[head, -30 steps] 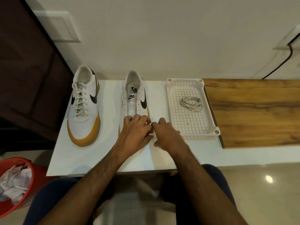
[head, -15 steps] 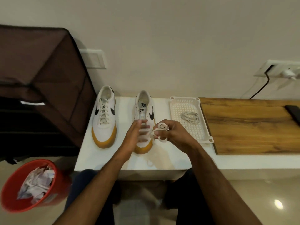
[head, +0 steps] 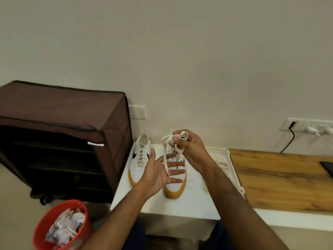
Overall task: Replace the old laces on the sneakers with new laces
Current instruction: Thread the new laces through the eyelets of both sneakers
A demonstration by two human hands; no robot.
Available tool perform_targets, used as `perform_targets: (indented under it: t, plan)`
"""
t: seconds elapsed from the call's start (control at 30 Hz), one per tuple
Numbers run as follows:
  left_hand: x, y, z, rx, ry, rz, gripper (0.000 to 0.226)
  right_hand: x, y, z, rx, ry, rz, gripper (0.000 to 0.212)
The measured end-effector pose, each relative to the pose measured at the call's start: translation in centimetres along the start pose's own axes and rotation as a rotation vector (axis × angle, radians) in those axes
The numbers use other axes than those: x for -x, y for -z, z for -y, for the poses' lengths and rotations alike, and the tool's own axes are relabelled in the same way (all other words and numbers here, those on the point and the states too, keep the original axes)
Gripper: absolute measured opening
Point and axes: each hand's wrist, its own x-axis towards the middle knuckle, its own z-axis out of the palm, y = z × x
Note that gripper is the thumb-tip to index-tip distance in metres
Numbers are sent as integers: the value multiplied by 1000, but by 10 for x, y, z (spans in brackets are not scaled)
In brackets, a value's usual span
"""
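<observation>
Plain beige wall fills the far half of the head view, with a white table [head: 189,204] below it running right into a wooden board [head: 281,177].

Two white sneakers with tan soles stand side by side on the table, toes toward the near edge. The left sneaker [head: 139,159] is laced. The right sneaker [head: 175,184], partly hidden behind the hands, shows no lacing that I can make out, which suggests the bunched lace has come out of it.

The right hand [head: 191,150] is raised above that shoe, fingers curled round a loose bundle of white lace [head: 173,139], gathered probably so it does not trail. One strand hangs down from the bundle across the left hand [head: 160,172], which lies palm up with fingers spread straight, holding nothing, seemingly placed to catch or guide the dangling end.

Just right of the shoes sits a white perforated tray [head: 232,170] with another coiled lace [head: 223,165] in it, likely the replacement kept within reach.

At near left on the floor stands a red bin [head: 48,230] full of crumpled paper, a plausible place for the old lace. Behind it is a brown fabric shoe rack [head: 63,123].
</observation>
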Motion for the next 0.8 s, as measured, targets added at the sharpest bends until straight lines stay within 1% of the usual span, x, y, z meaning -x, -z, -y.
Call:
perform_targets:
  t: [0.03,0.1,0.17,0.27,0.33,0.37,0.47,0.53,0.6,0.7,0.8]
  plan:
    - [6,1,-11,52,-41,-12,93,-1,-13,0,64,26,0,13]
    - [12,0,-31,140,-116,-67,87,-3,-33,-7,279,82,-3,15]
    - [18,2,-52,190,-157,-146,73,-5,-56,-22,461,77,28,19]
    - [27,14,-77,100,-131,-265,49,-6,-90,-42,688,72,196,32]
    - [35,31,-91,59,-127,-348,43,-10,-112,-45,776,72,296,43]
    - [42,42,-100,38,-137,-373,42,-12,-122,-45,762,39,334,48]
    - [60,79,-121,-56,-142,-370,39,-18,-146,-47,595,-85,391,63]
    - [75,109,-131,-73,-146,-359,33,-23,-162,-60,485,-114,415,64]
    - [88,134,-134,-140,-157,-367,21,-23,-172,-71,428,-113,428,60]
    - [110,191,-129,-236,-201,-494,19,-24,-194,-105,383,-164,432,56]
    - [128,253,-114,-463,-211,-762,15,-26,-201,-142,445,-227,431,48]
